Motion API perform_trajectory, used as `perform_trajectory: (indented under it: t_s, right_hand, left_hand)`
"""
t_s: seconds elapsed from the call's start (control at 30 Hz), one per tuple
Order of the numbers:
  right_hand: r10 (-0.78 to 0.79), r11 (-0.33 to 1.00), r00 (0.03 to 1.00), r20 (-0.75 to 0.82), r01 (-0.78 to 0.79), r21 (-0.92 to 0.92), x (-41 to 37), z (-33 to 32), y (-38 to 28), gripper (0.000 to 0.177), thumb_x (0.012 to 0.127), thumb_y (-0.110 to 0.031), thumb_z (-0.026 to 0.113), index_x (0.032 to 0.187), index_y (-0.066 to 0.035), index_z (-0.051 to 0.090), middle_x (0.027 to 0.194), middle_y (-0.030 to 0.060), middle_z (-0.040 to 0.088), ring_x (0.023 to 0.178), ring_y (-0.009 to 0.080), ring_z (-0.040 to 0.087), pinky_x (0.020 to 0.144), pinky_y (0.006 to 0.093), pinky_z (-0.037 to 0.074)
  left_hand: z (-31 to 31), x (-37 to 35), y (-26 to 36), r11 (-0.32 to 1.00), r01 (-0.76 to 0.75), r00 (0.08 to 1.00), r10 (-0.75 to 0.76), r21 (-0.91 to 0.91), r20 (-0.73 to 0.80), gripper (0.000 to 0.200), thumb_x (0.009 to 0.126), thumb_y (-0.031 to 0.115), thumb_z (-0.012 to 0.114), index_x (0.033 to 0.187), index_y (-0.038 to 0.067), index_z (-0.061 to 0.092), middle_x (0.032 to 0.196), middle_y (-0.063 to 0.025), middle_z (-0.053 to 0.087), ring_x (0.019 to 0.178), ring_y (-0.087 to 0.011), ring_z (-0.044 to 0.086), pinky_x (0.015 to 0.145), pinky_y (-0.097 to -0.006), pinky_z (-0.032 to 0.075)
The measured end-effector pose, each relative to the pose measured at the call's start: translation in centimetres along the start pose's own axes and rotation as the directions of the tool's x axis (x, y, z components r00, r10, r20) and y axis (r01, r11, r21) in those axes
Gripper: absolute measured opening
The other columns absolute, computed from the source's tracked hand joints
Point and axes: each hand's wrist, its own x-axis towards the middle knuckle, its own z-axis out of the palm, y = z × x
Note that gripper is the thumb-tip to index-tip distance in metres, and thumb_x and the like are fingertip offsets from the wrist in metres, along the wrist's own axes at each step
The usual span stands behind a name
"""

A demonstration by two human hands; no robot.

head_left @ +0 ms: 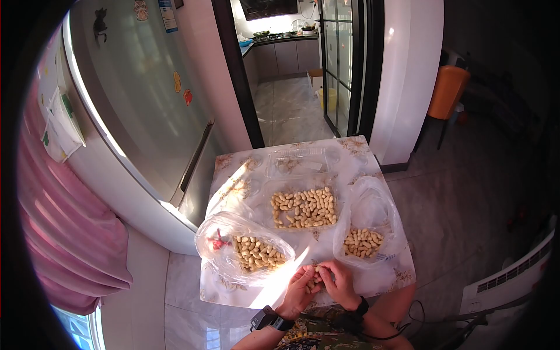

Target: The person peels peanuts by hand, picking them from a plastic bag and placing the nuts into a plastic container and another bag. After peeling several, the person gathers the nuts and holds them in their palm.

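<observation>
My left hand (299,288) is closed around a few peanuts (312,286) at the near edge of the table. Beside it, my right hand (339,282) pinches at a peanut (317,269) between both hands' fingertips; the fingers partly hide it. Unshelled peanuts (303,207) lie in a clear plastic tray (274,185) whose hinged lid (297,162) is folded back. On the left, an open clear bag (213,256) holds more peanuts (256,254). A second clear bag (370,198), right of the tray, has another heap of peanuts (362,242).
The table (385,284) has a flower-patterned cover. A fridge (140,99) stands close on the left, near a pink curtain (70,216). Beyond the table, a glass door (339,64) opens to a kitchen. An orange chair (449,90) is at the right.
</observation>
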Motion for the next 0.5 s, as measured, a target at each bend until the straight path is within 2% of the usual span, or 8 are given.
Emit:
perform_trajectory:
  t_s: [0.5]
  right_hand:
    - [0.014, 1.000, 1.000, -0.002, -0.014, -0.010, 0.00, 0.01, 0.03, 0.010, 0.096, -0.011, 0.059, 0.098, -0.001, 0.061, 0.084, 0.0140, 0.063, 0.073, 0.0303, 0.063, 0.066, 0.0376, 0.049]
  left_hand:
    - [0.39, -0.11, 0.09, 1.000, -0.004, 1.000, 0.004, -0.006, -0.010, 0.018, 0.104, 0.021, 0.052, 0.101, 0.006, 0.062, 0.088, -0.0047, 0.065, 0.074, -0.0106, 0.058, 0.061, -0.0226, 0.044]
